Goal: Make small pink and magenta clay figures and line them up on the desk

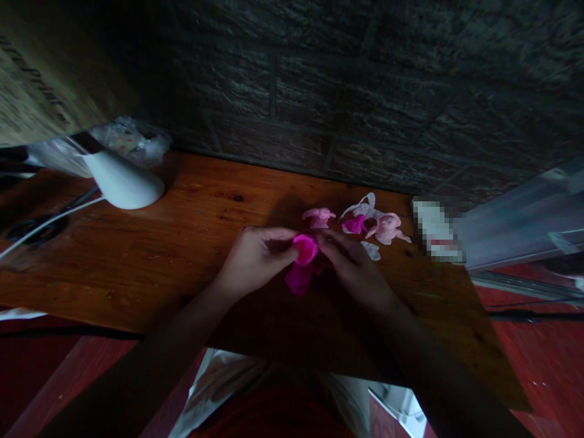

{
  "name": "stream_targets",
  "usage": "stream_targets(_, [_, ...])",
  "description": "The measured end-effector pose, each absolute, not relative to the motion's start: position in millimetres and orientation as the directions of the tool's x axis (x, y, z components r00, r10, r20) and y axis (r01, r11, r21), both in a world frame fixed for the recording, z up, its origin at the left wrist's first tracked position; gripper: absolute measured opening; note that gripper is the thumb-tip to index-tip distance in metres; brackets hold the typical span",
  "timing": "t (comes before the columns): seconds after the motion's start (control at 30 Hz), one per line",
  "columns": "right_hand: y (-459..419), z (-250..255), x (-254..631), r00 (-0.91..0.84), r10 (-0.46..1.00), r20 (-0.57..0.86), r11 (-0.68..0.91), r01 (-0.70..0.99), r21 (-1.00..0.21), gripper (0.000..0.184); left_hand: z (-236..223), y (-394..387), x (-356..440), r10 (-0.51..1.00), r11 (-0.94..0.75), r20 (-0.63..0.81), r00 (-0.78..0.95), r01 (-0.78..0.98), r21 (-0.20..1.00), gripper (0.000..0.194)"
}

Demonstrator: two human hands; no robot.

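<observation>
Between my two hands is a bright magenta, cup-shaped piece of soft material [305,249], its hollow facing up. My left hand [255,255] pinches its left rim with thumb and fingers. On the opposite rim, the fingers of my right hand [349,258] are closed. Just below hangs or lies a darker magenta flap [298,280]; I cannot tell whether it is joined to the cup. Beyond my hands sit a small pale pink figure [319,217], a second pink figure [387,228], a magenta lump [354,224] and crumpled whitish scraps [371,249].
A white lamp base [123,179] with a cable stands left on the wooden table [191,243]. Behind it are clear plastic wrapping [137,140] and a cardboard box [45,73]. A blurred-out pale object [438,231] lies right. A dark brick wall [296,91] borders the back.
</observation>
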State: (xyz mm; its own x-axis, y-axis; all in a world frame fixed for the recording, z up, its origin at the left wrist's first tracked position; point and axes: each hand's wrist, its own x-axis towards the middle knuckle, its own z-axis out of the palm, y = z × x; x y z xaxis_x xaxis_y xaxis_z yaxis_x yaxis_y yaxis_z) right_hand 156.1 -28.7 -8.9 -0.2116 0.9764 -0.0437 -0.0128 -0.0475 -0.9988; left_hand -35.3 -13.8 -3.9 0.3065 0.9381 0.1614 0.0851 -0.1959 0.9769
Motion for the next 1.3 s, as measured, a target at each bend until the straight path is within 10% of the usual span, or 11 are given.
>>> stream_targets(0.4, [-37.3, -8.3, 144.5, -0.219, 0.974, 0.063, 0.095, 0.140, -0.986, 0.040, 7.3, -18.0, -28.7, 0.945, -0.315, 0.294, 0.145, 0.648, 0.693, 0.009])
stream_targets(0.7, [-23.8, -4.2, 142.0, -0.142, 0.954, 0.263, 0.286, 0.690, -0.665, 0.033, -12.4, -6.9, -26.6, 0.904, -0.308, 0.227, 0.361, 0.186, 0.933, 0.032])
stream_targets(1.3, [-22.0, 6.1, 151.3, -0.190, 0.966, 0.175, 0.258, 0.751, -0.608, 0.019, -13.3, -5.8, -26.5, 0.913, -0.049, 0.040, 0.406, 0.011, 0.999, 0.024])
